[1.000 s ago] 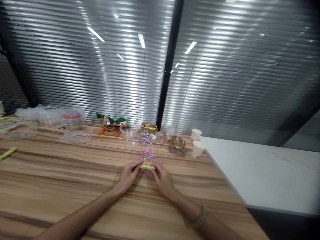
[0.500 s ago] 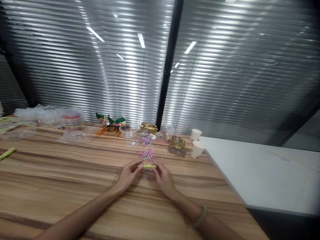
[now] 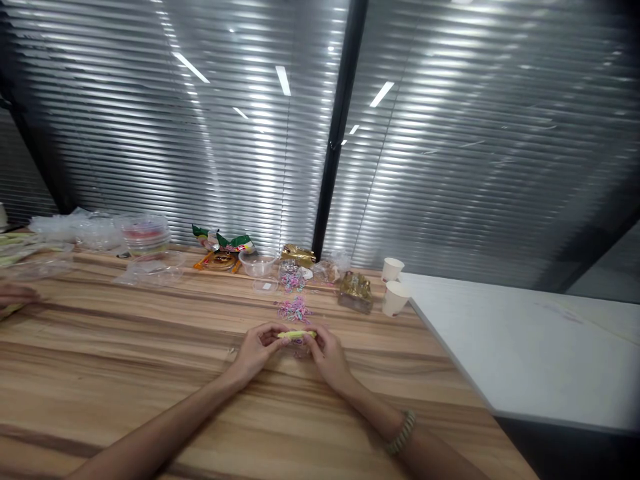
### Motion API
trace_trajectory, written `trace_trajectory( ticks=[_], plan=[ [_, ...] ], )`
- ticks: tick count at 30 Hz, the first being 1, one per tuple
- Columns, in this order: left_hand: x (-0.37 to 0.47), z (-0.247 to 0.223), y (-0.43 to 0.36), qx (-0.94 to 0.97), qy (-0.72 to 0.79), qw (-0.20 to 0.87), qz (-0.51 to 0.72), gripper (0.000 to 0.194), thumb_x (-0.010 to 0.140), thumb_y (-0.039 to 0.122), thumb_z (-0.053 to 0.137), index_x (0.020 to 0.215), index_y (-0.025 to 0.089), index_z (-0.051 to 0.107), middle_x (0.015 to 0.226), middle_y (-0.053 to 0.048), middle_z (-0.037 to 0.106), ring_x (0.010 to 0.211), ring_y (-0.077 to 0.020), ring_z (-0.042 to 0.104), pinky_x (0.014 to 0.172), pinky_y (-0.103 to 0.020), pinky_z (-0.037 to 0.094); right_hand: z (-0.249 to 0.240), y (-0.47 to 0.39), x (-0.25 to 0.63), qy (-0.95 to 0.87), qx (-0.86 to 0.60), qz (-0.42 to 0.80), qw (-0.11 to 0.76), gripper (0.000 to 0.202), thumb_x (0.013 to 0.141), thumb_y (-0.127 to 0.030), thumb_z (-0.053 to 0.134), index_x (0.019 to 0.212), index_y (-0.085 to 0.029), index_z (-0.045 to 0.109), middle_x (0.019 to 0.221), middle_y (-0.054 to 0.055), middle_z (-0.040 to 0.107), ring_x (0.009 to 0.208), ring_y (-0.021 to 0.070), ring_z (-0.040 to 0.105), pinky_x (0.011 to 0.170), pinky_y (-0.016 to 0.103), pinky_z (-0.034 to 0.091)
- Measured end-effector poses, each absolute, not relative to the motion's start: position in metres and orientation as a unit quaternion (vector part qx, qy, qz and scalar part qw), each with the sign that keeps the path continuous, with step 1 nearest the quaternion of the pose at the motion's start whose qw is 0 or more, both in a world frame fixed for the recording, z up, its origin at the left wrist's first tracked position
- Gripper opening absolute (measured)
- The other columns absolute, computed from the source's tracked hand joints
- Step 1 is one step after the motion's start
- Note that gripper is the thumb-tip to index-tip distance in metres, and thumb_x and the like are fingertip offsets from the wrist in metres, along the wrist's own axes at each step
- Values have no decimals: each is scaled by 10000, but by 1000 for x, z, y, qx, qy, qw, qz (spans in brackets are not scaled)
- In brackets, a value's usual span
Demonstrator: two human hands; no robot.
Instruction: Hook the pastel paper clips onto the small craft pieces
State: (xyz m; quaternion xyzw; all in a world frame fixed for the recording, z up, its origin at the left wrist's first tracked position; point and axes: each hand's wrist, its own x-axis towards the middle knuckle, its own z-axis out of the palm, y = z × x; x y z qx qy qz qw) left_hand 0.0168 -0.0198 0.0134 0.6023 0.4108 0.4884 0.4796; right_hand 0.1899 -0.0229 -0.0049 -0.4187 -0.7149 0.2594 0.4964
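Both of my hands hold a small, narrow yellow-green bundle just above the table. My left hand pinches its left end between thumb and fingers. At the right end, my right hand grips it the same way, and a braided band circles that forearm. Beneath the bundle lies a clear plastic piece with some pastel loops, partly hidden by my hands. Just beyond my fingers is a loose heap of small pastel loops, which look like elastic bands. What the bundle is made of is too blurred to tell.
Another person's hand is at the left edge. Along the back stand stacked plastic containers, snack packets, a clear bowl, a gold package and two paper cups. A white table adjoins on the right.
Another person's hand has come in at the left edge, onto the yellow-green strip lying there. The bundle in my hands has shifted very slightly; my hands stay nearly in place.
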Motion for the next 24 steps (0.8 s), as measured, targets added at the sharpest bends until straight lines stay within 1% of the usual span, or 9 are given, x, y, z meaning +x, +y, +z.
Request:
trace_trajectory(
  ticks=[5, 8, 11, 16, 18, 21, 22, 24],
  plan=[
    [12, 12, -15, 621, 417, 453, 485, 244, 649, 319, 655, 788, 126, 600, 758, -49, 632, 746, -187, 585, 697, -275, 471, -10, -21, 190, -707, -414, 287, 496, 248, 856, -348, 439, 897, -147, 578, 651, 25, 580, 579, 143, 542, 540, 220, 425],
    [8, 12, -13, 653, 394, 444, 471, 241, 691, 319, 622, 834, 125, 602, 812, -59, 629, 787, -191, 583, 728, -281, 465, -11, -20, 189, -702, -406, 316, 493, 273, 850, -375, 439, 887, -139, 572, 608, 17, 565, 541, 140, 538, 518, 219, 429],
    [6, 15, -14, 673, 383, 444, 451, 249, 701, 313, 613, 857, 118, 616, 864, -76, 635, 824, -198, 580, 751, -283, 455, -10, -20, 188, -696, -399, 342, 489, 302, 841, -405, 444, 858, -134, 573, 568, 7, 546, 513, 137, 528, 497, 215, 423],
    [-2, 24, -8, 692, 415, 421, 414, 251, 705, 332, 597, 804, 106, 642, 791, -79, 650, 744, -194, 583, 682, -270, 449, -6, -18, 189, -696, -400, 338, 491, 367, 862, -426, 400, 760, -136, 601, 538, 1, 522, 519, 124, 496, 528, 211, 402],
    [-8, 28, -3, 690, 427, 408, 418, 255, 697, 349, 596, 770, 108, 636, 744, -66, 644, 700, -183, 577, 638, -255, 444, -7, -17, 189, -683, -396, 355, 501, 368, 856, -435, 408, 815, -132, 611, 557, 4, 528, 534, 125, 499, 528, 209, 399],
    [-12, 32, 0, 685, 448, 384, 426, 275, 679, 378, 594, 706, 106, 616, 639, -40, 614, 603, -159, 549, 555, -231, 422, -9, -15, 188, -666, -380, 389, 511, 379, 790, -444, 511, 986, -127, 581, 625, 12, 558, 544, 128, 505, 503, 205, 400],
    [-12, 32, 0, 686, 449, 382, 426, 280, 677, 384, 593, 692, 105, 612, 622, -37, 607, 588, -154, 542, 544, -226, 414, -10, -15, 187, -668, -378, 387, 511, 386, 771, -437, 537, 1000, -129, 579, 656, 20, 571, 556, 131, 510, 505, 207, 404],
    [-8, 31, -3, 688, 445, 384, 426, 286, 671, 389, 599, 673, 102, 612, 613, -39, 605, 584, -151, 537, 541, -220, 407, -11, -15, 187, -677, -384, 368, 509, 351, 760, -421, 553, 951, -131, 606, 701, 38, 594, 575, 140, 520, 514, 217, 411]
  ],
)
